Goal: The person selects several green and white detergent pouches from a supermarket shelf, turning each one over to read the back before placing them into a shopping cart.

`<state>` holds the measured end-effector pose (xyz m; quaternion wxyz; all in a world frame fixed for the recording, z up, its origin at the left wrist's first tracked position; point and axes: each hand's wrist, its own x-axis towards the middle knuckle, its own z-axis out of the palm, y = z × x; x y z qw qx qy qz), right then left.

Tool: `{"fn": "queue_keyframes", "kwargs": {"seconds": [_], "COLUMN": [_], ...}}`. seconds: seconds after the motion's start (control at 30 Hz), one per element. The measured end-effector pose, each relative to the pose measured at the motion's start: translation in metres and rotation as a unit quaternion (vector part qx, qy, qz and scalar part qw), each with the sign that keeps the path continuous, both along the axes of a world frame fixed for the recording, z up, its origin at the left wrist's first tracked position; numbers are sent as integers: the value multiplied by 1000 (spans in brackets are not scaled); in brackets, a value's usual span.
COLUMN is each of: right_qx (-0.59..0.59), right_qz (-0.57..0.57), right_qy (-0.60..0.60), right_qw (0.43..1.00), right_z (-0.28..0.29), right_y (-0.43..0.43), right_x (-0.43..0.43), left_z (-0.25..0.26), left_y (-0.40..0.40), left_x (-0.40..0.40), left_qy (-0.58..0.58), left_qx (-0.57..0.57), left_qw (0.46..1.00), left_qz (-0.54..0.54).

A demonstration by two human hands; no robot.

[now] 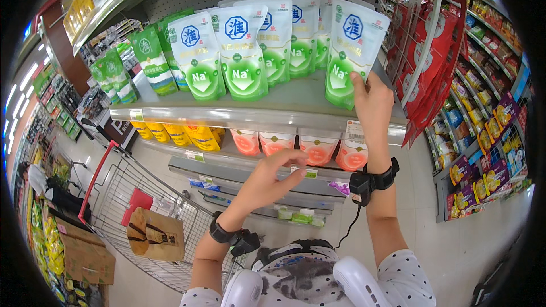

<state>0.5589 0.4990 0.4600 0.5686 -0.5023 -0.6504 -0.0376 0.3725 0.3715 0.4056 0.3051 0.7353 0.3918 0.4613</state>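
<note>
My right hand (pixel 374 98) grips the right edge of a green-and-white stand-up pouch of salt (pixel 346 64) at the right end of the upper shelf (pixel 294 94). The pouch leans a little, its base at the shelf's front. To its left, across a gap, several matching salt pouches (pixel 243 55) stand upright in rows. My left hand (pixel 273 179) hovers in front of the lower shelf with thumb and fingers apart, holding nothing. Behind it are pouches with red-orange fronts (pixel 315 150).
A wire shopping cart (pixel 115 204) with a brown paper bag (pixel 157 234) stands at the left. Yellow pouches (pixel 202 137) sit on the lower shelf. Red packages hang on a wire rack (pixel 426 51) at the right. A person (pixel 42 183) is at the far left.
</note>
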Motion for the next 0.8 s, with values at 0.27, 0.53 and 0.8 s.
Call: {"fn": "queue_keyframes", "kwargs": {"seconds": [0.27,0.53,0.8], "right_qx": [89,187,-34], "right_qz": [99,393,517], "right_qy": [139,-104,137], "right_qw": [981,894,844], "right_z": [3,-27,-50], "right_y": [-45,-121,-106], "right_x": [2,-33,-39], "left_z": [9,7,-29], "left_y": [3,-19,-45], "left_x": [8,7,-17], "left_qy": [8,-2,-443], "left_qx": [113,65,-231], "left_qw": [975,988,830], "left_qz": [191,141,-246]}}
